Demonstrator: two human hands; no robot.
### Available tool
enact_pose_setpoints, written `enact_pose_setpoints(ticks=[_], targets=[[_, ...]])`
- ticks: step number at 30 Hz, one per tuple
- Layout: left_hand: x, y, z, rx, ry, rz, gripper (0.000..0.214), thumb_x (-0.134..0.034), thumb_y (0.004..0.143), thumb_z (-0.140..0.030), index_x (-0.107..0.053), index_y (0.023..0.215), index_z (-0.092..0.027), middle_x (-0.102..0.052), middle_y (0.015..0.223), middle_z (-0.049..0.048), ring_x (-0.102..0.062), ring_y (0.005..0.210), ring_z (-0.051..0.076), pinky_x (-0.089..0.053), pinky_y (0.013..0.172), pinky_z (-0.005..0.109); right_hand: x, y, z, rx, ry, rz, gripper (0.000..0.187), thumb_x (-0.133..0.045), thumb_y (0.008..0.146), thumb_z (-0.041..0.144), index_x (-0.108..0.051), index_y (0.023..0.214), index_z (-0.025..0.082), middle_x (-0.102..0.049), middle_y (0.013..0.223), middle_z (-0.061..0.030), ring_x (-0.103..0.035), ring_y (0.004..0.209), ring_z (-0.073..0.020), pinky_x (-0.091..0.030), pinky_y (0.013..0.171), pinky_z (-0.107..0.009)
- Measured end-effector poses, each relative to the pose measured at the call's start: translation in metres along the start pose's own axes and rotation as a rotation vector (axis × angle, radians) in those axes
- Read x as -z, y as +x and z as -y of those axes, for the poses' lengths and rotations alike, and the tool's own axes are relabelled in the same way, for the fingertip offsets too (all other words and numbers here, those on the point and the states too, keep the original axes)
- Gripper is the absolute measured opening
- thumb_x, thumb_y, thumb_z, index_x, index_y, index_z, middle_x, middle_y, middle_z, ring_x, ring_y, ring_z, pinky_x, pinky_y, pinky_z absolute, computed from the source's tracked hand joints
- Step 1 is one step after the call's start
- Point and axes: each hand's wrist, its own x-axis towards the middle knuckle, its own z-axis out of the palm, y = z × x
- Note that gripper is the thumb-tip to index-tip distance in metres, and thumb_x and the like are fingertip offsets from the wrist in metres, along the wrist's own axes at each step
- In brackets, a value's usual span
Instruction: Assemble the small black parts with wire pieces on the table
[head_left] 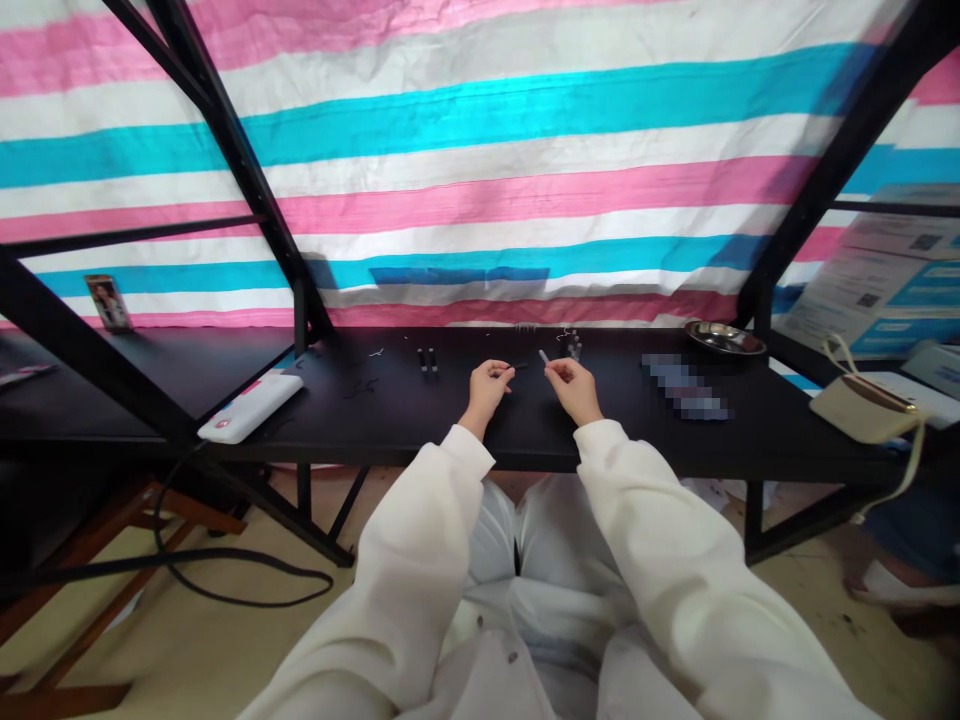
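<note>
Over the front half of the black table [390,420], both hands are up close to each other. My left hand [487,392] is closed in a pinch on a thin black piece [520,366] whose exact kind is too small to make out. My right hand [576,388] pinches a short whitish stick [544,355], which tilts up and to the left. The two pieces are apart. Left of my hands stand two small black tubes [427,360] with pale ends. Behind my right hand is a cluster of similar small pieces [574,345].
A shiny metal dish [726,338] sits at the back right, near a blurred-out object [684,386]. At the right end lies a beige pouch [862,406] with a strap. A white power strip [253,407] lies left. Black frame posts [247,170] flank the striped sheet [495,120].
</note>
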Motion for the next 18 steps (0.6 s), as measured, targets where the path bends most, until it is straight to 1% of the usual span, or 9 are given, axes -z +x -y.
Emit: enact_pose_setpoints(ticks=[3, 6, 7, 12, 18], targets=[[-0.001, -0.002, -0.003, 0.017, -0.019, 0.024, 0.015, -0.066, 0.068, -0.020, -0.057, 0.076, -0.012, -0.063, 0.066, 0.0014, -0.051, 0.041, 0.006, -0.040, 0.046, 0.020, -0.002, 0.002, -0.001, -0.011, 0.084, 0.003, 0.032, -0.051, 0.077, 0.045, -0.055, 0.089, 0.016, -0.064, 0.071, -0.0038, -0.059, 0.065, -0.0146, -0.046, 0.066, -0.029], [-0.001, -0.002, -0.003, 0.032, -0.038, 0.027, 0.012, -0.065, 0.068, -0.016, -0.056, 0.075, -0.012, -0.062, 0.064, 0.0015, -0.051, 0.042, 0.006, -0.040, 0.045, 0.019, -0.003, 0.002, -0.003, -0.006, 0.115, 0.060, 0.030, -0.051, 0.076, 0.045, -0.053, 0.086, 0.017, -0.062, 0.067, -0.0023, -0.057, 0.060, -0.0138, -0.045, 0.063, -0.028], [-0.001, -0.002, -0.003, 0.035, -0.041, 0.020, 0.012, -0.065, 0.068, -0.016, -0.056, 0.074, -0.012, -0.062, 0.063, 0.0015, -0.051, 0.042, 0.006, -0.039, 0.045, 0.019, -0.003, 0.002, -0.003, -0.002, 0.118, 0.060, 0.029, -0.052, 0.076, 0.045, -0.053, 0.084, 0.017, -0.062, 0.066, -0.0019, -0.056, 0.059, -0.0136, -0.044, 0.062, -0.028], [0.000, 0.000, -0.001, 0.040, -0.065, 0.004, 0.013, -0.065, 0.069, -0.017, -0.056, 0.075, -0.012, -0.063, 0.065, 0.0018, -0.050, 0.040, 0.005, -0.038, 0.044, 0.018, -0.002, 0.002, -0.004, -0.005, 0.123, -0.034, 0.025, -0.052, 0.076, 0.043, -0.051, 0.080, 0.018, -0.060, 0.063, -0.0016, -0.054, 0.056, -0.0135, -0.042, 0.059, -0.028], [0.001, -0.003, -0.006, 0.059, -0.081, 0.047, 0.009, -0.061, 0.072, -0.015, -0.056, 0.078, -0.011, -0.064, 0.068, 0.0031, -0.050, 0.041, 0.005, -0.036, 0.043, 0.017, -0.003, 0.005, -0.010, -0.016, 0.184, 0.001, 0.027, -0.054, 0.076, 0.045, -0.051, 0.079, 0.019, -0.057, 0.062, -0.0004, -0.051, 0.056, -0.0127, -0.040, 0.058, -0.027]])
